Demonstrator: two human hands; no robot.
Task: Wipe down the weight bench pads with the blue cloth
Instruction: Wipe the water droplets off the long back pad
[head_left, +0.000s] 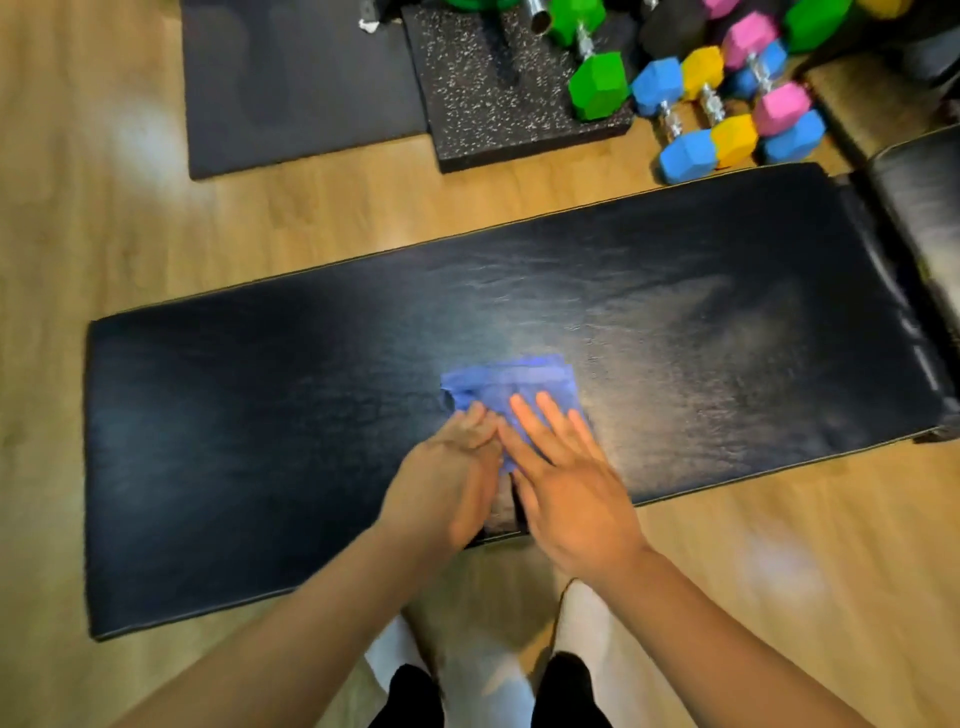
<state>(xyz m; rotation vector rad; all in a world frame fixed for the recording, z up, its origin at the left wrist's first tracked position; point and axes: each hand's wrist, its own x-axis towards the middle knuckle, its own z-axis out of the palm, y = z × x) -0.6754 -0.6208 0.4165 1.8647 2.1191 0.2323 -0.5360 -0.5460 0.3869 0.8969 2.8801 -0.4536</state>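
Observation:
The long black bench pad (260, 441) stretches across the middle of the view, running from lower left to upper right. A folded blue cloth (511, 382) lies flat on it near the centre. My left hand (447, 478) has its fingers curled onto the cloth's near left corner. My right hand (566, 478) lies flat beside it, fingers spread, with the fingertips pressing on the cloth's near edge. A second black pad (919, 197) adjoins the long pad at the right edge. The cloth's near part is hidden under my fingers.
Beyond the bench on the wooden floor lie a dark floor mat (291, 88), a speckled rubber tile (483, 93) and several coloured dumbbells (722, 104). My feet in white socks (587, 623) stand at the bench's near edge.

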